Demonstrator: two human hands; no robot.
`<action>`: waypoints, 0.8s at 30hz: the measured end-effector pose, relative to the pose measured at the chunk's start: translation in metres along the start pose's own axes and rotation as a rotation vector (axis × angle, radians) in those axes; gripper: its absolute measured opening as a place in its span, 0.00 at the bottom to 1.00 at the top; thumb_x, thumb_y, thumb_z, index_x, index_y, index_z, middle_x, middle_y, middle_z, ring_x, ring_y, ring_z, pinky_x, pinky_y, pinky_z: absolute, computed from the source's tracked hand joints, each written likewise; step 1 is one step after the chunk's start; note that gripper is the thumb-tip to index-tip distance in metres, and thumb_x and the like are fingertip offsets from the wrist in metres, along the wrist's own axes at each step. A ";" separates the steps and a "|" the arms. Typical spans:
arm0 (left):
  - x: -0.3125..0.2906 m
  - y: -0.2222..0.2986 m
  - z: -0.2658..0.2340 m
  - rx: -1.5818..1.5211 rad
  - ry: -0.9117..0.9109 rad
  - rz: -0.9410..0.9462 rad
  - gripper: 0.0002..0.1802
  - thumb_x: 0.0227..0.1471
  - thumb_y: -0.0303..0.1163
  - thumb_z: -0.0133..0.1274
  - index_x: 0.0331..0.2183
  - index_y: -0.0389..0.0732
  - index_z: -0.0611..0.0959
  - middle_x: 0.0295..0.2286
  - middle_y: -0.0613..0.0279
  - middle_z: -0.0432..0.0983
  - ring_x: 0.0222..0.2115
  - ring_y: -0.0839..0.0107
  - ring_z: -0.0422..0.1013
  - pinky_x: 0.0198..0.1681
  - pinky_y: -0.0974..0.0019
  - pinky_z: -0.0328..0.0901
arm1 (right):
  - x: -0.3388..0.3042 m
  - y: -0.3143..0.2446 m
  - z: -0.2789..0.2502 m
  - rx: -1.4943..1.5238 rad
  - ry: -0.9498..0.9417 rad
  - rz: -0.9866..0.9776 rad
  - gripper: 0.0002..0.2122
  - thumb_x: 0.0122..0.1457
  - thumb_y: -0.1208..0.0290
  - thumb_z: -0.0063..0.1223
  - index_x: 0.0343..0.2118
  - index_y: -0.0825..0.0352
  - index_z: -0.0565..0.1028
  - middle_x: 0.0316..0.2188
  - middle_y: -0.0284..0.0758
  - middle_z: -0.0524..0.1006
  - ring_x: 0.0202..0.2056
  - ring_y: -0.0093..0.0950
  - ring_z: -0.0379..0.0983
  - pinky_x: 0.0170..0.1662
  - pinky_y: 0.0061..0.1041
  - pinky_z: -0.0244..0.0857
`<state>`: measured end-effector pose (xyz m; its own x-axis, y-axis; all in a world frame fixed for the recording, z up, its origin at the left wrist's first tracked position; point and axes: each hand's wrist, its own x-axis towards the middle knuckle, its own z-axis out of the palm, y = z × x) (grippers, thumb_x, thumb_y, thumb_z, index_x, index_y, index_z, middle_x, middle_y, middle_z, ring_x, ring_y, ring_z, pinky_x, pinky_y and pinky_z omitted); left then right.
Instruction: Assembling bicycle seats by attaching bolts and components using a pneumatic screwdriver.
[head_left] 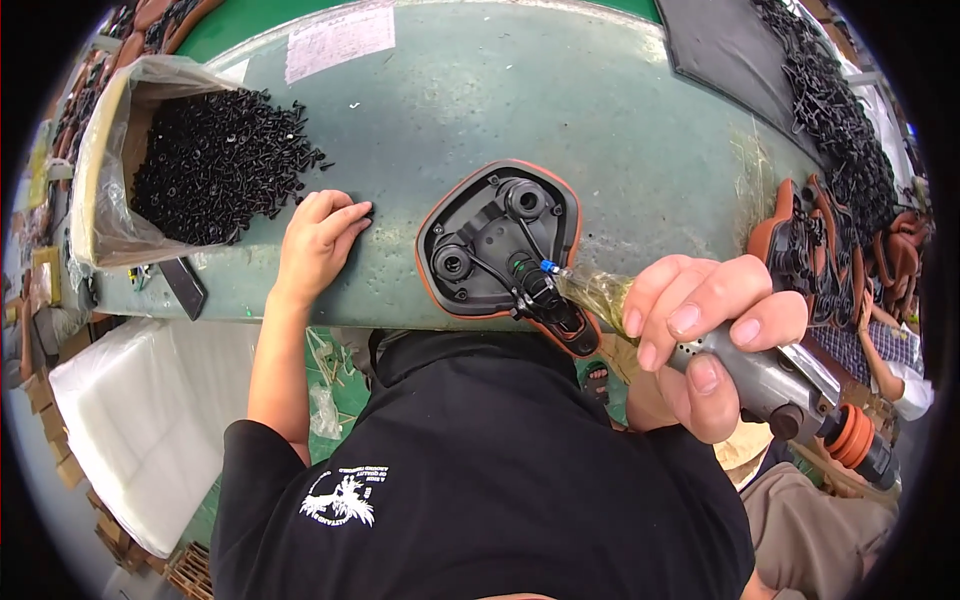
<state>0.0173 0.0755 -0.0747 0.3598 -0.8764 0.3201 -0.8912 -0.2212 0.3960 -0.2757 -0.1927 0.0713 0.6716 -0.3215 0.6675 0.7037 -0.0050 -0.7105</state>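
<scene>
An upturned bicycle saddle (490, 235) with a brown rim and a black underside lies at the table's near edge. My right hand (715, 335) is wrapped round a silver air screwdriver (760, 385), held to the right of the saddle. Its blue-tipped bit (549, 267) hangs over the saddle's narrow end; whether it touches cannot be told. Left of the saddle, my left hand (322, 240) rests on the table with its fingers pinched together. A small black screw shows at its fingertips, partly hidden. Just beyond that hand spills a heap of black screws (225, 165).
The screws spill from a plastic-lined box (100, 190). A dark phone-like slab (183, 288) lies at the table edge below it. More brown saddles (790, 240) and a pile of black parts (840, 110) are at the right. A paper sheet (340, 42) lies at the back.
</scene>
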 end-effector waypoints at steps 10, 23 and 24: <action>0.042 0.138 -0.002 -1.630 -0.046 -0.341 0.14 0.64 0.17 0.57 0.52 0.32 0.80 0.40 0.53 0.83 0.40 0.65 0.81 0.47 0.60 0.76 | 0.003 -0.015 0.007 0.075 0.053 -0.111 0.15 0.62 0.80 0.56 0.49 0.60 0.67 0.42 0.37 0.77 0.25 0.25 0.78 0.32 0.32 0.78; 0.062 0.144 0.016 -1.440 -0.216 -0.049 0.17 0.52 0.14 0.63 0.45 0.34 0.91 0.39 0.45 0.85 0.39 0.60 0.81 0.45 0.61 0.75 | -0.007 -0.021 0.018 0.115 0.248 -0.091 0.14 0.61 0.84 0.56 0.48 0.67 0.68 0.40 0.50 0.78 0.26 0.31 0.77 0.36 0.39 0.77; 0.060 0.138 0.017 -1.457 -0.205 -0.034 0.14 0.55 0.17 0.63 0.45 0.32 0.90 0.39 0.45 0.84 0.37 0.60 0.82 0.43 0.61 0.76 | -0.007 -0.015 0.020 0.142 0.240 -0.102 0.14 0.60 0.84 0.56 0.48 0.68 0.68 0.40 0.50 0.78 0.26 0.31 0.77 0.37 0.39 0.77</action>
<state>-0.0886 -0.0149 -0.0151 0.2189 -0.9513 0.2172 0.2211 0.2651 0.9385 -0.2868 -0.1719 0.0818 0.5338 -0.5408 0.6501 0.8013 0.0780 -0.5931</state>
